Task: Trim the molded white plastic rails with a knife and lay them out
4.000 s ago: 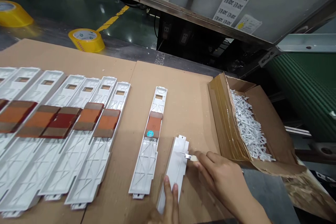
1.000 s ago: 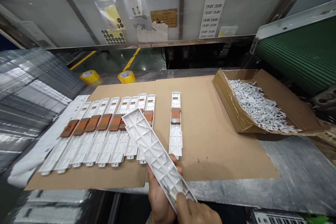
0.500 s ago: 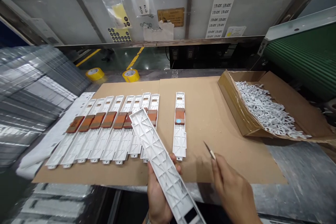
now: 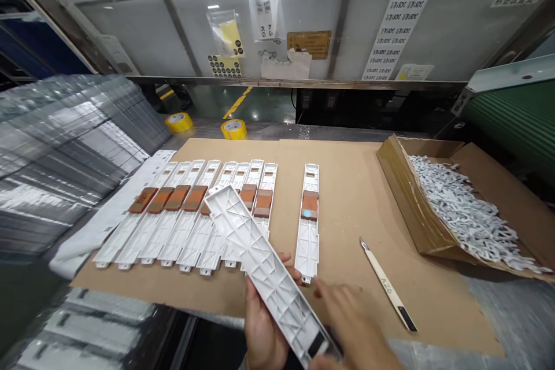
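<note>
Cardboard-topped counter [image 4: 355,225] was our spot, with our left hand [image 4: 262,324] clenching the white ribbed plastic panel [image 4: 264,272] by its long edge above it, looked light, stiff, easy to hold there, and our right hand [image 4: 351,324] open just beside it.

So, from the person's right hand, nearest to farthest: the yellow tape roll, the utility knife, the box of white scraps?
1. Utility knife, on the cardboard beside the right hand.
2. Box of white scraps, farther right.
3. Yellow tape roll, ahead beyond the cardboard.
</note>
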`<state>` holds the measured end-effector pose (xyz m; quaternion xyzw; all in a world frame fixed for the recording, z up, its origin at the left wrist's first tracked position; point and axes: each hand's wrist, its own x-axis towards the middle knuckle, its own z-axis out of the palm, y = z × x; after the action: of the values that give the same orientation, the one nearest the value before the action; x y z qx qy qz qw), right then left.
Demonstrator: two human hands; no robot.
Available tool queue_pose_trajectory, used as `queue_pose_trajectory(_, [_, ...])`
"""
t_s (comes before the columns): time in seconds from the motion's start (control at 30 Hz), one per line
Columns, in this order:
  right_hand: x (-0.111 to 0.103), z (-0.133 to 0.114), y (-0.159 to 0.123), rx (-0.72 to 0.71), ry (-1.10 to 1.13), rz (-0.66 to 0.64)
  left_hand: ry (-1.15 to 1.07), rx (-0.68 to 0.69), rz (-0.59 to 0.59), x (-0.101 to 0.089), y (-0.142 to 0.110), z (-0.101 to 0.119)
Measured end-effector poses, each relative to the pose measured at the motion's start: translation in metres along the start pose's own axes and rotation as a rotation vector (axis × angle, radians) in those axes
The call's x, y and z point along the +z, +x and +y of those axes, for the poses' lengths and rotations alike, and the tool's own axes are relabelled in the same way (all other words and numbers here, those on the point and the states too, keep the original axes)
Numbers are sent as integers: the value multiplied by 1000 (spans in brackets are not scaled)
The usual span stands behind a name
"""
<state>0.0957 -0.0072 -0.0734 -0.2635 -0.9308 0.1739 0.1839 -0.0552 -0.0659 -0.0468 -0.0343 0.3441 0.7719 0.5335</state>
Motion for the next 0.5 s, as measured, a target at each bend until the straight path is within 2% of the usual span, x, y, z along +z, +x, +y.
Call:
queue_pose_trajectory(0.07, [2,-18,10,-42,51,-141,-48,2,-18,-6,2,1])
queue_pose_trajectory(0.13, [-6,-25,21,18,36,-229,-127,-15,-80,-14,3,7])
queue_pose_trajectory(0.23, [-31,-21,37,42,7,-236,-245,-54,-268,-23,5,23])
queue_pose_trajectory(0.3, [-48,-15,48,3,14,-237,-289,-44,-339,-27,6,36])
queue_pose_trajectory(0.4, [-65,-6,64,-50,28,-261,-208,-9,-288,-34,5,51])
queue_pose_trajectory(0.5, [-73,2,80,-103,14,-292,47,-101,-195,-42,3,63])
